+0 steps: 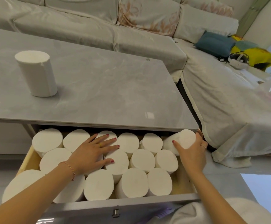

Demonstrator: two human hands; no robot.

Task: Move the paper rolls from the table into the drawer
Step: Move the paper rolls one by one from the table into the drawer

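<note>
While a pale covered sofa (147, 29) wraps the room, the glossy grey marble-look table (99, 81) carries one upright paper roll (36, 73). Its open drawer (131, 202) is packed with plain white rolls (131, 183). Left hand (91, 152) lies flat, fingers spread; right hand (194, 152) grasps a tilted roll (183, 139). No writing shows.

The grey, marble-patterned surface (99, 88) carries one white paper roll (36, 72), standing upright toward ten o'clock, well away from the near edge. The top around it shows only pale glare patches. Under the near edge, at six o'clock, the open drawer (182, 188) carries white paper rolls (118, 160) standing on end and packed touching in rows. At two o'clock of the drawer, a roll (180, 140) lies tilted against the back-right corner, beneath the surface's edge.
</note>
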